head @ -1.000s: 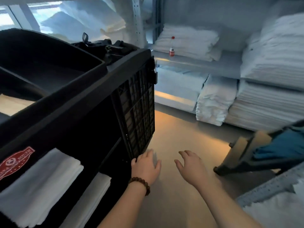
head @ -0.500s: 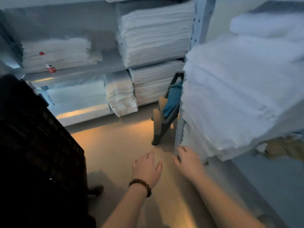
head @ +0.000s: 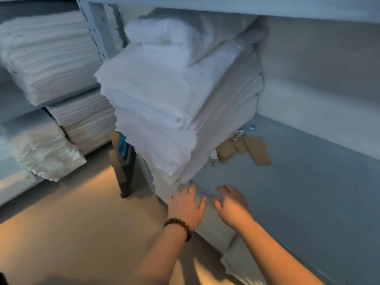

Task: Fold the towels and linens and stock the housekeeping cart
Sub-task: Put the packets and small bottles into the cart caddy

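Two grips empty, so we judge the fetching barely begun. Left grip (head: 186, 204) and right grip (head: 232, 205) hover at the shelf (head: 298, 182) edge, fingers spread. Towel stack (head: 160, 112) sits just beyond the left grip; contact unclear. Farther left, more stacks (head: 47, 58). Cart not in view; folding and stocking are left.

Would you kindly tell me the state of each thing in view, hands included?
left hand: open, empty, near the stack's base.
right hand: open, empty, blurred, over the shelf.
towel stack: folded, piled on the shelf.
top towel: loosely rolled, resting on the stack.
tan packets: lying scattered beside the stack.
left-shelf linens: folded, neatly stacked.
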The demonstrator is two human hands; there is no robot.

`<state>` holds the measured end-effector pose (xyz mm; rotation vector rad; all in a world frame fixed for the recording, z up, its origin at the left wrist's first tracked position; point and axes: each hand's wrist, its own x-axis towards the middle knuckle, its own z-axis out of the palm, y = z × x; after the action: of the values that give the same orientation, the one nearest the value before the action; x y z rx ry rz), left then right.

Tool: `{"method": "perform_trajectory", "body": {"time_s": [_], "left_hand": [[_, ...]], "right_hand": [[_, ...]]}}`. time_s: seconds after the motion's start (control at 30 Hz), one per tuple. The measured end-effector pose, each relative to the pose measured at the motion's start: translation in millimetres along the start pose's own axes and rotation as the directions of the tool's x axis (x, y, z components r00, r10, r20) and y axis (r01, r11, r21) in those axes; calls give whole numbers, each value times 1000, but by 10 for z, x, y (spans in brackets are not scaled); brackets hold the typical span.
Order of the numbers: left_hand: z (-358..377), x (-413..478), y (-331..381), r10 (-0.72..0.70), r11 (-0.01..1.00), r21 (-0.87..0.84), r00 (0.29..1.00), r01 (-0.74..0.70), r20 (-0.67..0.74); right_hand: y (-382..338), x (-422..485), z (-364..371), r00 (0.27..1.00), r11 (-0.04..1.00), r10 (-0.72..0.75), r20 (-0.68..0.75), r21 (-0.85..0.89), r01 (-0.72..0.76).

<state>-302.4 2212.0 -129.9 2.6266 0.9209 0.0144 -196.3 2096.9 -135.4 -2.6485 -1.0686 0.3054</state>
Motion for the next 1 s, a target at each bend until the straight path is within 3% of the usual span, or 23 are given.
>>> {"method": "perform_trajectory", "body": {"time_s": [0.3,0.53,0.77,1.0], "left_hand": [[354,171,869,152,988,1,988,-152,37],[392,497,1023,175,980,59,961,-191,216],[353,1034,1030,331,936,57,925,-347,189],[705,1639,1339,334,928,111,926,-356,176]], "right_hand": [[992,-226,-175,986,988,155,-65,-9,-156],[1115,-81,-98,975,976,216,-45,3,-216],[1320,385,-77,942,943,330,-57,68,-326],[1793,1019,-7,923,933,359,-136,61,-354]]}}
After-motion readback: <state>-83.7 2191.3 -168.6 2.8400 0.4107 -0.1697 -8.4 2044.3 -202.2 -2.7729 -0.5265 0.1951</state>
